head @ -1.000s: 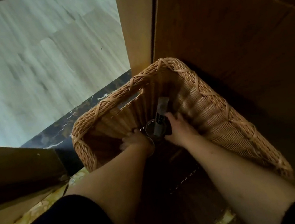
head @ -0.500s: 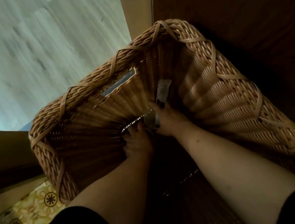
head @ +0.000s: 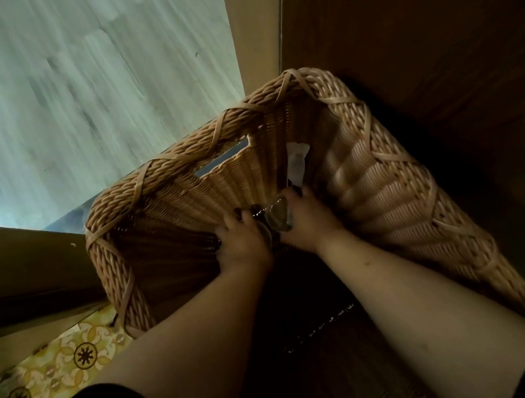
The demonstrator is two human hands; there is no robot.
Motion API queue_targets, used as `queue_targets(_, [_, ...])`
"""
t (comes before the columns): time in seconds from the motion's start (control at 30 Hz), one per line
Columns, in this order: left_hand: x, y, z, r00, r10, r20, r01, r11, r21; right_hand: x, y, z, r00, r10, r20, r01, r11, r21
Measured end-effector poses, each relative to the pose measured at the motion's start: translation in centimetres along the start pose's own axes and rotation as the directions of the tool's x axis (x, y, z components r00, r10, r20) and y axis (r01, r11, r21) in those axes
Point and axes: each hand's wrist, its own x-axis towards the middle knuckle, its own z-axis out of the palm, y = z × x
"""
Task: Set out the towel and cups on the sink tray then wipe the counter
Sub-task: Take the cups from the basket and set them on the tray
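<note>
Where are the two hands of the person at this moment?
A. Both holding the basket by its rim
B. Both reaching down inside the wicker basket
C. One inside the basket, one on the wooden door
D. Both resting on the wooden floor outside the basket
B: the left hand and the right hand are both deep inside the wicker basket, close together around a clear glassy item near its bottom.

One basket (head: 372, 180), two hands (head: 243, 240)

Pale plank floor (head: 69, 92) (blurred), dark wooden panel (head: 431, 14).
</note>
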Motion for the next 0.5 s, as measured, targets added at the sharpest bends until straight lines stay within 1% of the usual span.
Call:
queue_targets(0.13, [-3.0,0.1,-3.2,0.999,0.041,-0.015,-0.041,0.998,-0.055,-3.4,-1.2,-2.8,0.999,0.008,-0.039,-0.009,0.999,-0.045])
queue_targets(0.2, [-4.7,0.0,-4.7,0.995,0.085,-0.047,-0.089,0.993,-0.074,-5.4,-1.9,-4.1,0.996,-0.029,-0.088,0.025,0.998,-0.050])
queue_targets(0.33, [-8.4,-0.4,-7.2,0.974,0.151,-0.166,-0.166,0.983,-0.080,-9.0,-3.9,-7.2,0.989,-0.095,-0.117,0.091,0.995,-0.041])
queue_targets(0.5, [-12.9,-1.4,-10.5,0.930,0.197,-0.311,-0.237,0.967,-0.098,-13.1,-7.1,-11.3,0.961,-0.198,-0.193,0.180,0.978,-0.110])
